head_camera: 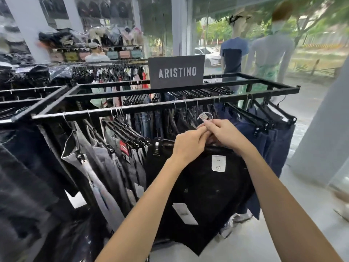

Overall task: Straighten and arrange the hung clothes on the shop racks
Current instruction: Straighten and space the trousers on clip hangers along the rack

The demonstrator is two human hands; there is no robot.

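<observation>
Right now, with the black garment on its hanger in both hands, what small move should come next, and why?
Probably lift the hanger a little and set its hook over the front rail. The left hand and right hand pinch it at the hook's base. The hook sits free just below the rail, so the black garment is not hung yet.

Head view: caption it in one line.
Left hand and right hand grip the hook of a hanger bearing black trousers, below the rack rail.

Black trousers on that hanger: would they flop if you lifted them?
Probably floppy: the black trousers hang limp from the hanger. They would likely swing, since the left hand and right hand grip only near its hook.
</observation>
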